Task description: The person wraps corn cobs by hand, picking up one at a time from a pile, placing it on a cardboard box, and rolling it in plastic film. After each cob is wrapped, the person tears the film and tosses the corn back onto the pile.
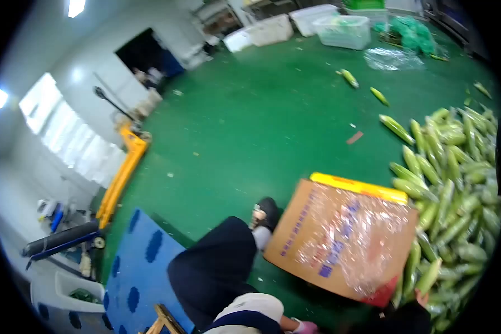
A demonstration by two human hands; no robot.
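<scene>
At the lower right, part of my right hand (421, 299) shows at the base of a pale green ear of corn (429, 276), its fingers closed around it. A dark sleeve covers the rest of that arm. Beside it lies a large heap of bagged corn ears (456, 206) in their husks. Left of the heap stands a brown cardboard box (300, 222) with blue print and shiny clear plastic over its top. I cannot make out my left hand. A small pink item (306, 327) at the bottom edge is too cut off to name.
A yellow pallet jack (119, 181) stands at the left, near a blue spotted board (145, 261). Loose corn ears (379, 96) lie on the green floor. White tubs (273, 30) and a clear bin (342, 34) line the back. My sandalled foot (267, 214) is beside the box.
</scene>
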